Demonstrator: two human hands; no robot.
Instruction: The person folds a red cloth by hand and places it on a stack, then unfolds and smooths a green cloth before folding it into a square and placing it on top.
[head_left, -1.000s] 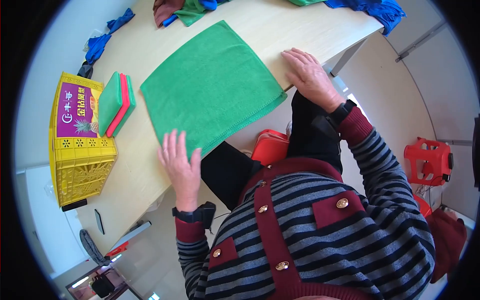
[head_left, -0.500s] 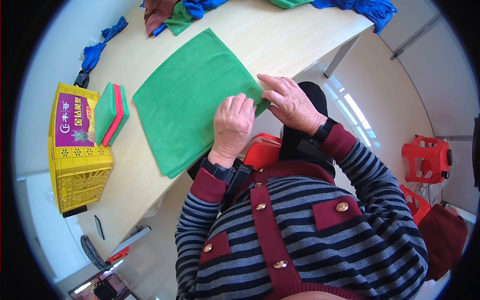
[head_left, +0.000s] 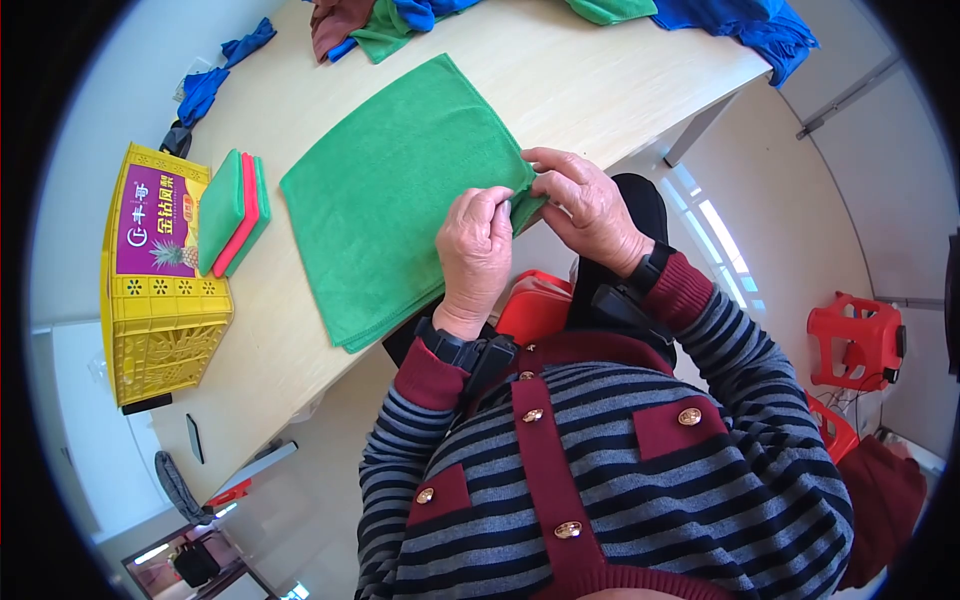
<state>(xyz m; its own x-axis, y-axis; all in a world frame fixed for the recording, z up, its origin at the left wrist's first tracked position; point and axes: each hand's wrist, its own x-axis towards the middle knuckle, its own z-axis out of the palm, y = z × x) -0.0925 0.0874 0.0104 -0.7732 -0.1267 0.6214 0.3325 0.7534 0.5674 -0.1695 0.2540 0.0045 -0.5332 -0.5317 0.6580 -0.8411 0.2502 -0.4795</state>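
A green cloth [head_left: 390, 190] lies spread in a folded rectangle on the pale table [head_left: 560, 75], its near right corner at the table's edge. My left hand [head_left: 475, 250] is closed at that corner, fingers curled and pinching the cloth. Beside it, my right hand [head_left: 585, 210] grips the tip of the same corner between thumb and fingers. The corner is slightly raised and bunched between both hands.
Folded green and red cloths [head_left: 240, 215] lean against a yellow crate [head_left: 165, 340] at the left. Crumpled cloths [head_left: 385, 25] lie along the far side, with blue ones [head_left: 735, 30] at the right corner. A phone [head_left: 195, 438] and a red stool [head_left: 855, 340] are in view.
The view has shifted slightly. The cloth's corner is now more bunched up between my hands, and my right hand's fingers have closed in on it.
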